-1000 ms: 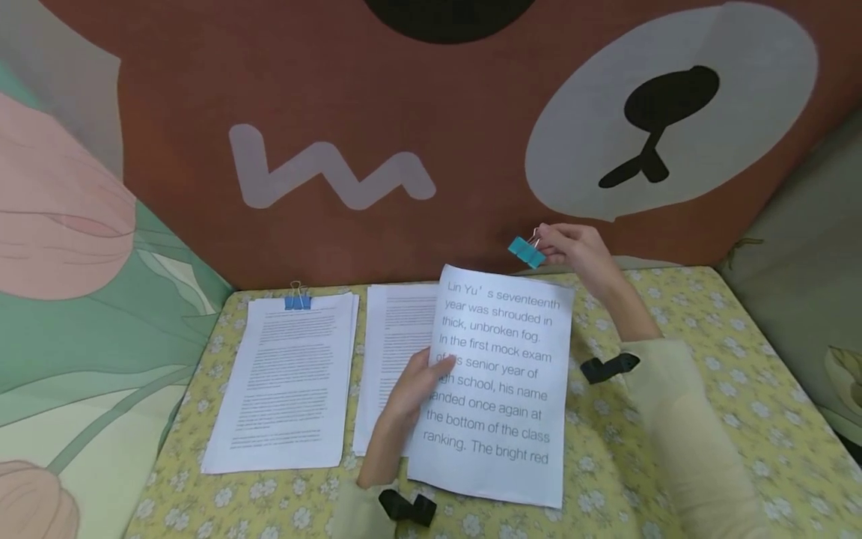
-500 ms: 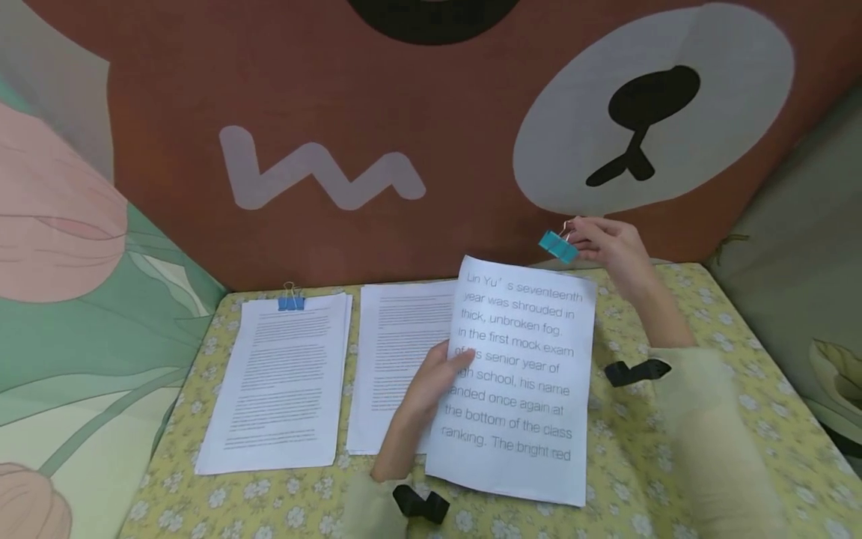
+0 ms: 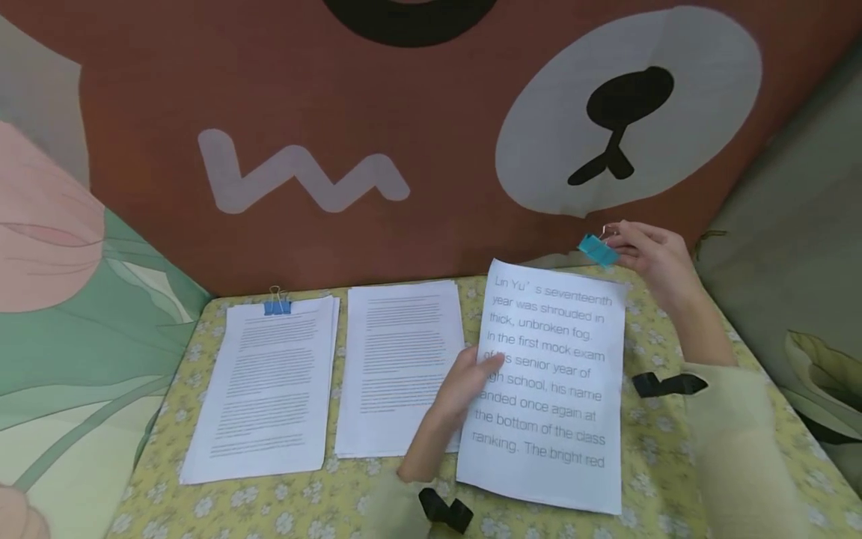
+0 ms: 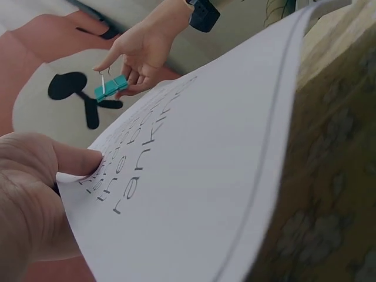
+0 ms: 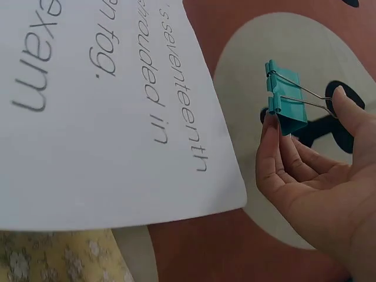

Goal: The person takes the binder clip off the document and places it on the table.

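My left hand (image 3: 465,382) grips a stack of large-print paper sheets (image 3: 545,397) by its left edge, thumb on top of the print; the fingers beneath are hidden. The sheets are held up off the table, bowing slightly in the left wrist view. Beyond their top right corner, my right hand (image 3: 656,258) holds a teal binder clip (image 3: 598,250) between thumb and fingers. In the right wrist view the thumb is at the wire handles of the clip (image 5: 286,97), and fingertips touch its body. The clip is apart from the paper.
On the floral tablecloth (image 3: 249,498) lies a paper stack (image 3: 263,397) with a blue binder clip (image 3: 277,306) on its top edge. Beside it is another paper stack (image 3: 397,359) with no clip showing. A brown printed backdrop (image 3: 283,75) rises behind the table.
The view has turned rightward to follow nothing else new; both hands, the sheets and the teal clip have shifted right relative to the table stacks, uncovering more of the middle stack.
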The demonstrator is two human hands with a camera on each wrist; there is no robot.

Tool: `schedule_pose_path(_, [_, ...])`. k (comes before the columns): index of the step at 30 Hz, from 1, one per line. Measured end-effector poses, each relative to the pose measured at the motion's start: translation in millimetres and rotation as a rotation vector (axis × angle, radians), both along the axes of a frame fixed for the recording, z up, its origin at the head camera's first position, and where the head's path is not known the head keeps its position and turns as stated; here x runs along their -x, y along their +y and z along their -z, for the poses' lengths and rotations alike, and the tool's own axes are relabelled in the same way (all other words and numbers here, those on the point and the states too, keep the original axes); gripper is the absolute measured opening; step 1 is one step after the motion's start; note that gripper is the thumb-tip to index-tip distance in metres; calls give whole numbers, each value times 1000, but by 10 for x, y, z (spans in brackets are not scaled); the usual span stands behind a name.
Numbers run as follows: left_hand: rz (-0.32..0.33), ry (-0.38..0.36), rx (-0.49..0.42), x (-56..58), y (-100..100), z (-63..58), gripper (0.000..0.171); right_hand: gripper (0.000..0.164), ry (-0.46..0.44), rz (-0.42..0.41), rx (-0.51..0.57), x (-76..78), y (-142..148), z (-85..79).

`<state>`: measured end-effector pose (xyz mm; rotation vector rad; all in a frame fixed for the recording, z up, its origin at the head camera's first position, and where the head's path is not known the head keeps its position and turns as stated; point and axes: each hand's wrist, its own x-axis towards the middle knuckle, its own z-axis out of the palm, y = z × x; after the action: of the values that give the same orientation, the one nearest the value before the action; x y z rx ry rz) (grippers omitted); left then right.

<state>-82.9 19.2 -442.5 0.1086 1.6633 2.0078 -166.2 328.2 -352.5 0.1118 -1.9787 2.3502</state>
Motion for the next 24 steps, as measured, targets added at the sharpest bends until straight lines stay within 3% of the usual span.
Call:
schedule_pose_path(7, [-77,-49,32,-24,223,28,29,21,-60,70,-54,-146,252,128])
schedule_pose_path(13, [-119,-59,31,-39,426,68,28,20,-98,48,34,-274,498,265])
schedule_pose_path(18, [-138,-76,70,-41,561,99,29,24,-141,66,13,-388,666,386])
schedule_pose_path(24, [-141,-100,73,-2,657,183,29,29,-170,18,50,-523,866,556])
